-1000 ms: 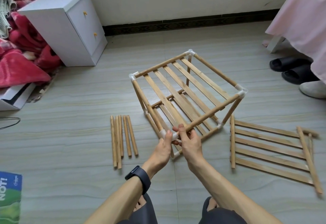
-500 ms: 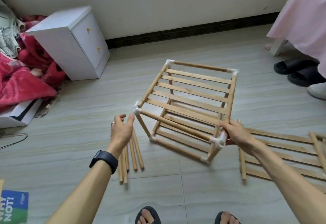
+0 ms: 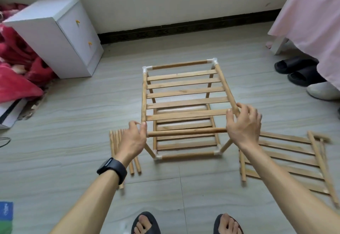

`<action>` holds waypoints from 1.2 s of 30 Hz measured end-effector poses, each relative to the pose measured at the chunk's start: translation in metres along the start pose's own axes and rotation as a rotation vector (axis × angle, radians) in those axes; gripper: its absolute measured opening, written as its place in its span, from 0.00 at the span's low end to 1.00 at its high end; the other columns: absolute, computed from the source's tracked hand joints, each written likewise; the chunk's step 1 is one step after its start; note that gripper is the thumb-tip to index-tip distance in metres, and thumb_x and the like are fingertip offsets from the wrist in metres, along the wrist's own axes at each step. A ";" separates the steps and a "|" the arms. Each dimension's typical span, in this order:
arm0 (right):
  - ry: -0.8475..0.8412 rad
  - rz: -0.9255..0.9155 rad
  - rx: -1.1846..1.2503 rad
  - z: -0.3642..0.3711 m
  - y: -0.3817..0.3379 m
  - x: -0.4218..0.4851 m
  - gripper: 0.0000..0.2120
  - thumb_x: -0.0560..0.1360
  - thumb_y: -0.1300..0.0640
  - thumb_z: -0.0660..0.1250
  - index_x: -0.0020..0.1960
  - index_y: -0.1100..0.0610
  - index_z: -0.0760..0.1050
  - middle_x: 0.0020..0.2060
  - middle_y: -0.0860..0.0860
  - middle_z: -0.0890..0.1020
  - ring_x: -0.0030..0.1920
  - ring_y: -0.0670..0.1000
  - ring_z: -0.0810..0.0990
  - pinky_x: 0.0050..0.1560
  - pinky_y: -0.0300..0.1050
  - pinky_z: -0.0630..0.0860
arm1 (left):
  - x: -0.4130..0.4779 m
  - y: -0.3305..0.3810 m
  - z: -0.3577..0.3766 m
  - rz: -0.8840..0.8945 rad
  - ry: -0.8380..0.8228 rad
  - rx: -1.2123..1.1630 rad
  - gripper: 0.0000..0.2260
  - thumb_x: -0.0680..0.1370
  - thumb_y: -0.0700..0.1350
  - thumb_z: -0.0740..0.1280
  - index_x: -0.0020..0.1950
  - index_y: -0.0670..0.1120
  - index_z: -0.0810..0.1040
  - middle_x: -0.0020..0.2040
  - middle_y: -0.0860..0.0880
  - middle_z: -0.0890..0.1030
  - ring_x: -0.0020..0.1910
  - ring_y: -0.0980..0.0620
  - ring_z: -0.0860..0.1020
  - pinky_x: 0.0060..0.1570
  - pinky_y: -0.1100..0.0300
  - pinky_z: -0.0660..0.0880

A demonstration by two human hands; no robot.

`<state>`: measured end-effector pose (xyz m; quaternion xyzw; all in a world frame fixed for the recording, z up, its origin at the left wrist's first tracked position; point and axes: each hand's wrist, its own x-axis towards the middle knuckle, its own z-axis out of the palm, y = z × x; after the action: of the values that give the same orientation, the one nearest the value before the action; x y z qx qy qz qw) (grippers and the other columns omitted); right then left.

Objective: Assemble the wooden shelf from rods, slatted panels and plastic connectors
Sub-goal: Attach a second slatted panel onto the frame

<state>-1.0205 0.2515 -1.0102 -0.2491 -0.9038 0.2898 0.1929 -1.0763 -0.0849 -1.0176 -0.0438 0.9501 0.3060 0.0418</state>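
The only print in view is on a blue and green sheet (image 3: 5, 217) at the near left edge of the floor (image 3: 73, 123), and it is too blurred to read.

A white two-drawer cabinet (image 3: 55, 36) with yellow knobs stands at the far left, against the wall. A red blanket (image 3: 16, 71) is heaped beside it. A pink cloth (image 3: 312, 22) hangs down at the far right. Below it are a pair of black slippers (image 3: 296, 69) and a white shoe (image 3: 322, 91). The person's feet, in black sandals (image 3: 145, 222), show at the near edge.

The shelf (image 3: 184, 93) stands in the middle of the floor. It is a box of rods joined by white connectors (image 3: 213, 61), with one slatted panel on top and another low down. A bundle of loose rods (image 3: 115, 141) lies just to its left, partly hidden behind the left forearm. A spare slatted panel (image 3: 287, 162) lies flat on the floor to its right, and the right forearm crosses its near left corner.

The left hand (image 3: 133, 139) has a black watch (image 3: 112, 167) on its wrist and covers the shelf's near left top corner. Its thumb and bent fingers (image 3: 135, 123) are clamped on the joint there. The right hand (image 3: 242, 123) lies over the near right top corner. Its fingers (image 3: 248, 108) are apart and only slightly bent, and its thumb is on the inner side of the right-hand rod.
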 end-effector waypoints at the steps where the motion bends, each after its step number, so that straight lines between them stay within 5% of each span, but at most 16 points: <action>1: 0.033 -0.110 -0.043 0.004 -0.010 -0.011 0.19 0.80 0.47 0.64 0.65 0.58 0.75 0.62 0.58 0.76 0.62 0.60 0.71 0.60 0.56 0.70 | -0.005 0.002 0.001 0.010 -0.001 0.046 0.19 0.84 0.62 0.51 0.57 0.48 0.70 0.40 0.52 0.80 0.38 0.61 0.72 0.35 0.65 0.59; 5: -0.226 -0.423 -0.068 0.022 -0.057 -0.061 0.19 0.78 0.44 0.62 0.60 0.55 0.79 0.53 0.52 0.83 0.56 0.54 0.78 0.62 0.56 0.72 | -0.025 0.013 0.005 -0.006 -0.050 0.044 0.19 0.84 0.62 0.47 0.54 0.49 0.69 0.41 0.52 0.79 0.37 0.54 0.77 0.36 0.54 0.74; 7: -0.419 -0.497 -0.150 0.033 -0.083 -0.077 0.19 0.80 0.39 0.55 0.57 0.49 0.79 0.50 0.47 0.84 0.55 0.51 0.79 0.66 0.53 0.67 | -0.033 0.016 0.008 -0.008 -0.041 0.063 0.20 0.84 0.62 0.46 0.54 0.49 0.69 0.41 0.52 0.79 0.38 0.52 0.77 0.35 0.53 0.72; 11: -0.636 -0.619 -0.229 0.050 -0.125 -0.094 0.19 0.76 0.36 0.50 0.50 0.46 0.75 0.46 0.45 0.84 0.52 0.50 0.80 0.65 0.55 0.66 | -0.038 0.025 0.006 -0.125 -0.195 -0.221 0.18 0.82 0.59 0.59 0.55 0.46 0.79 0.47 0.50 0.83 0.45 0.52 0.80 0.42 0.53 0.76; 14: -0.613 -0.634 -0.254 0.052 -0.127 -0.105 0.28 0.73 0.26 0.49 0.49 0.47 0.73 0.43 0.46 0.82 0.47 0.51 0.79 0.59 0.54 0.68 | -0.036 0.017 -0.009 -0.261 -0.444 -0.583 0.12 0.77 0.55 0.67 0.47 0.48 0.86 0.45 0.48 0.85 0.42 0.53 0.82 0.46 0.54 0.81; 16: -0.552 -0.613 -0.291 0.050 -0.116 -0.111 0.38 0.69 0.18 0.46 0.51 0.48 0.75 0.42 0.45 0.81 0.46 0.50 0.77 0.56 0.53 0.67 | -0.041 0.010 -0.018 -0.268 -0.592 -0.614 0.12 0.77 0.57 0.69 0.52 0.52 0.86 0.50 0.50 0.85 0.48 0.53 0.84 0.45 0.56 0.80; 18: -0.496 -0.585 -0.304 0.047 -0.108 -0.118 0.34 0.69 0.19 0.49 0.49 0.47 0.73 0.41 0.45 0.80 0.45 0.50 0.76 0.54 0.52 0.67 | -0.043 0.009 -0.017 -0.246 -0.539 -0.532 0.13 0.78 0.57 0.69 0.56 0.51 0.83 0.54 0.49 0.84 0.54 0.50 0.82 0.49 0.55 0.77; 20: -0.414 -0.600 -0.306 0.044 -0.103 -0.125 0.24 0.72 0.28 0.55 0.46 0.49 0.73 0.39 0.46 0.81 0.44 0.52 0.77 0.53 0.52 0.66 | -0.044 0.011 -0.013 -0.115 -0.231 -0.357 0.08 0.78 0.51 0.69 0.51 0.48 0.77 0.50 0.48 0.79 0.50 0.48 0.78 0.44 0.56 0.72; 22: -0.365 -0.602 -0.346 0.040 -0.099 -0.132 0.20 0.72 0.35 0.58 0.45 0.51 0.75 0.39 0.49 0.82 0.44 0.54 0.76 0.53 0.52 0.66 | -0.049 0.016 -0.016 0.269 -0.006 0.067 0.11 0.75 0.44 0.68 0.55 0.51 0.73 0.56 0.48 0.75 0.56 0.47 0.73 0.48 0.57 0.71; 24: -0.327 -0.591 -0.370 0.036 -0.092 -0.135 0.19 0.72 0.37 0.61 0.45 0.53 0.77 0.39 0.50 0.82 0.43 0.55 0.77 0.53 0.52 0.68 | -0.053 0.020 -0.018 0.732 0.001 0.439 0.25 0.71 0.42 0.70 0.66 0.56 0.71 0.68 0.47 0.72 0.67 0.46 0.68 0.62 0.50 0.71; 26: -0.272 -0.611 -0.337 0.031 -0.082 -0.137 0.20 0.74 0.37 0.62 0.45 0.54 0.78 0.38 0.51 0.81 0.42 0.55 0.77 0.50 0.51 0.69 | -0.059 0.031 -0.016 1.003 -0.063 0.603 0.28 0.73 0.45 0.71 0.72 0.57 0.70 0.74 0.48 0.70 0.74 0.46 0.66 0.70 0.46 0.67; 30: -0.244 -0.711 -0.269 0.021 -0.052 -0.136 0.24 0.79 0.38 0.57 0.48 0.56 0.80 0.39 0.52 0.81 0.43 0.55 0.77 0.57 0.54 0.73 | -0.069 0.051 -0.004 1.128 -0.200 0.677 0.23 0.79 0.48 0.68 0.74 0.51 0.70 0.74 0.51 0.72 0.74 0.48 0.67 0.73 0.49 0.64; 33: -0.298 -0.792 -0.260 0.009 -0.023 -0.131 0.23 0.80 0.41 0.57 0.57 0.57 0.80 0.46 0.52 0.81 0.51 0.55 0.78 0.73 0.59 0.65 | -0.078 0.063 0.001 1.202 -0.206 0.700 0.20 0.81 0.55 0.64 0.71 0.48 0.70 0.69 0.50 0.75 0.67 0.47 0.72 0.65 0.50 0.71; 36: -0.369 -0.831 -0.248 -0.008 -0.003 -0.119 0.24 0.81 0.41 0.57 0.62 0.57 0.79 0.55 0.52 0.81 0.65 0.55 0.74 0.78 0.59 0.57 | -0.090 0.075 0.012 1.168 -0.243 0.697 0.24 0.82 0.60 0.60 0.73 0.46 0.67 0.68 0.47 0.74 0.65 0.46 0.71 0.62 0.50 0.72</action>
<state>-0.9224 0.1863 -1.0270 0.1682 -0.9739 0.1175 0.0974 -0.9944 -0.0122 -0.9739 0.5256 0.8496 -0.0423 -0.0121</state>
